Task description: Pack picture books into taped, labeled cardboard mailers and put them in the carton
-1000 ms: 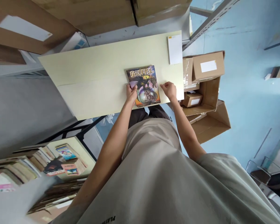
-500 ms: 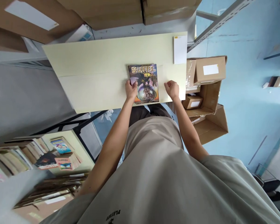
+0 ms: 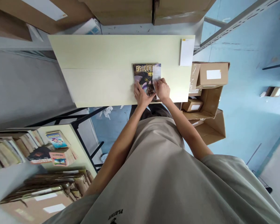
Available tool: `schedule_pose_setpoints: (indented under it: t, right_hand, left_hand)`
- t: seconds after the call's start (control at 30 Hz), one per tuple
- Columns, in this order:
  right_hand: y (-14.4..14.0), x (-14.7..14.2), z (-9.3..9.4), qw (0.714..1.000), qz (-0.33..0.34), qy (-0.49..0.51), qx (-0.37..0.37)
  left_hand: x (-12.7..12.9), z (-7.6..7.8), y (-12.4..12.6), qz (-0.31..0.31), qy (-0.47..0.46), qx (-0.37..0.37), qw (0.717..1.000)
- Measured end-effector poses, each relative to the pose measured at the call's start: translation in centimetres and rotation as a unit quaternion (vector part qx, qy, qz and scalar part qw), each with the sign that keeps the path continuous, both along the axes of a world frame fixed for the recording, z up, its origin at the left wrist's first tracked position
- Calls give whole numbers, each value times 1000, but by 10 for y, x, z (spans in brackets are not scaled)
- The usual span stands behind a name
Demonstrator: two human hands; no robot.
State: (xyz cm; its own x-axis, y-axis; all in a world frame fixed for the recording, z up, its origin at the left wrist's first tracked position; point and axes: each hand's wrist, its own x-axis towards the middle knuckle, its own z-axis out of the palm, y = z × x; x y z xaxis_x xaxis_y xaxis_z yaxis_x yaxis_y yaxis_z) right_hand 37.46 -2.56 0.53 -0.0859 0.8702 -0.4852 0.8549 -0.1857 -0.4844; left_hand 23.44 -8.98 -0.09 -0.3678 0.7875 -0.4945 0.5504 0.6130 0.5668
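A magazine-like book [image 3: 143,76] with a dark dragon picture and large yellowish characters lies face up on the pale table [image 3: 95,56], close to its front edge. My left hand [image 3: 142,95] rests on the lower left of the cover, thumb and fingers apart. At the book's right side, my right hand [image 3: 162,90] has its fingers closed on the edge of the front cover. A pale strip runs along that side, where the cover appears lifted and curled over. The two hands nearly meet at the lower part of the book and hide some of its picture.
A stack of white paper labels [image 3: 187,52] lies at the table's right end. Open cardboard boxes [image 3: 211,101] stand to the right. Large cartons [image 3: 121,12] fill the shelf behind. At lower left, a side table holds books [image 3: 57,140], beside folded cardboard [image 3: 56,183].
My right hand has moved left from bare table onto the book's right edge, and the cover there has lifted. My left hand has shifted from the left edge onto the cover, its fingers spreading.
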Motion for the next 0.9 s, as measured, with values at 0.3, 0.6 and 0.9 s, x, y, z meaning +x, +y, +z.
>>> schedule_pose_setpoints:
  t: [0.3,0.6,0.9]
  right_hand:
    - [20,11,10,996,79,-35,-30]
    - [36,30,-1,1000,-14,-9,-17]
    - [72,18,-14,988,-124,4,-88]
  left_hand:
    - [21,3,7,32,47,-41,998]
    - [23,-7,6,48,-2,-12,999]
    - [31,-22,-13,10,-66,141,988]
